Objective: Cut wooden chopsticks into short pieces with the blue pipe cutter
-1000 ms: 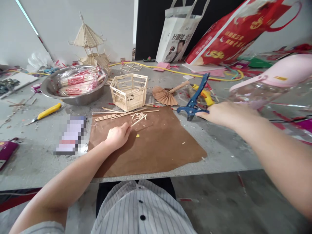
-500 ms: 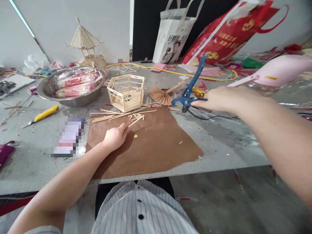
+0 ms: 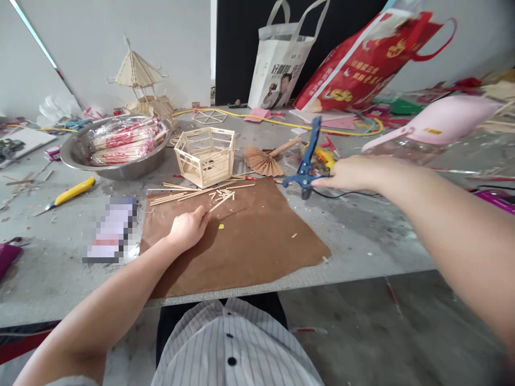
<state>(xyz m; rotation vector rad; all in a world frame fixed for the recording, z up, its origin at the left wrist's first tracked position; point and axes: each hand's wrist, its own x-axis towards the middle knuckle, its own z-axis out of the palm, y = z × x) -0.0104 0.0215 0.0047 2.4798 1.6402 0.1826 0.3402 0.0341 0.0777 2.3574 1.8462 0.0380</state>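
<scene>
While pinching a thin stick (image 3: 221,202), angled forward-right, in the left hand (image 3: 188,229) over the brown mat (image 3: 245,246), grips a blue cutter (image 3: 304,178) in the right hand (image 3: 354,173), well rightward of the stick's tip.

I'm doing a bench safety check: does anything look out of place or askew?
The yellow knife lies in front of the metal bowl with its blade out, which seems unsafe. Short stick pieces lie scattered on the brown mat, like offcuts. Behind, the red bag leans steeply to the right, though the camera may exaggerate that.
</scene>
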